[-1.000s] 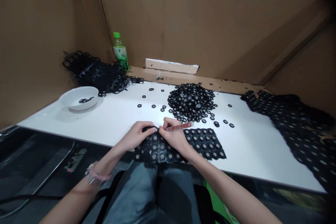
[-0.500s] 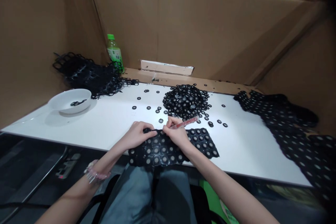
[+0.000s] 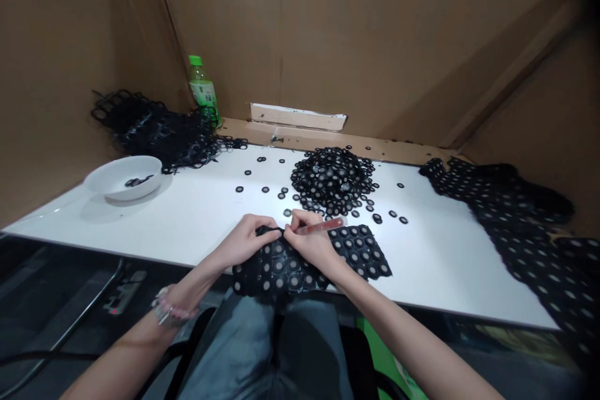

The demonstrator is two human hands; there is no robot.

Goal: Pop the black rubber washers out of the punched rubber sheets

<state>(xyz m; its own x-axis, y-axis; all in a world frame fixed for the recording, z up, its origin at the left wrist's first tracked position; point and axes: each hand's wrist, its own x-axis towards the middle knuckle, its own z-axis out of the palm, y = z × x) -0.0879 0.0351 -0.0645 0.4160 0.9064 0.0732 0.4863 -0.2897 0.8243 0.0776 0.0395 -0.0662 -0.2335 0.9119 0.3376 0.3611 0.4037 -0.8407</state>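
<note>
A black rubbery sheet (image 3: pixel 279 265) set with rows of pale-centred discs lies at the table's front edge, partly over it. My left hand (image 3: pixel 250 237) pinches the sheet's far edge between thumb and fingers. Close beside it, my right hand (image 3: pixel 309 234) is closed around a slim tool with a clear, red-filled handle (image 3: pixel 328 225); its tip is hidden by the fingers at the sheet's edge. Just beyond the hands rises a heap of loose black rings with pale centres (image 3: pixel 332 178), with several strays around it.
A white bowl (image 3: pixel 100 178) with a few black pieces stands at left. Behind it lie a tangle of black ring-like scrap (image 3: pixel 154 131) and a green-capped bottle (image 3: pixel 204 94). More disc-studded sheets (image 3: pixel 506 219) hang over the table's right side. Cardboard walls (image 3: pixel 356 37) enclose the back and sides.
My right hand has shifted slightly left, closer to my left thumb, with the tool. The sheet's far edge between the hands is bent up more. The camera view has tilted a little.
</note>
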